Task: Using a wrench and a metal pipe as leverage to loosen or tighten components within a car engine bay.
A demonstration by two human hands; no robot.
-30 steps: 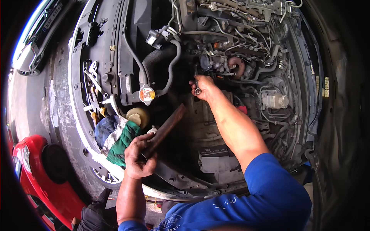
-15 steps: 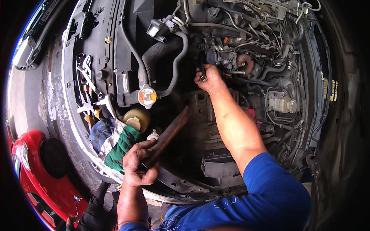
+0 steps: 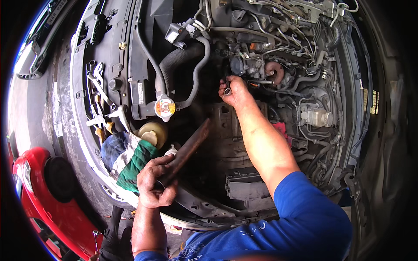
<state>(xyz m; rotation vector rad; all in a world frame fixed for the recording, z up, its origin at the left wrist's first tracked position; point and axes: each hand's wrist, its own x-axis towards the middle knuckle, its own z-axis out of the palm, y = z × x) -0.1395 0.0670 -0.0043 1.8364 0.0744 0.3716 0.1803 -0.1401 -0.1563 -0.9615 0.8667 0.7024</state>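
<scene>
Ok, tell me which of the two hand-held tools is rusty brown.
The long tube-like piece in the left hand: it is rusty brown throughout its visible length, whereas the right hand holds a tool showing a shiny, round metal end.

The black front panel carries wrenches and bunched cloth

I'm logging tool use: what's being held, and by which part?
Left grip: a brown pipe by its near end; right grip: a tool near its ring-shaped end.
</scene>
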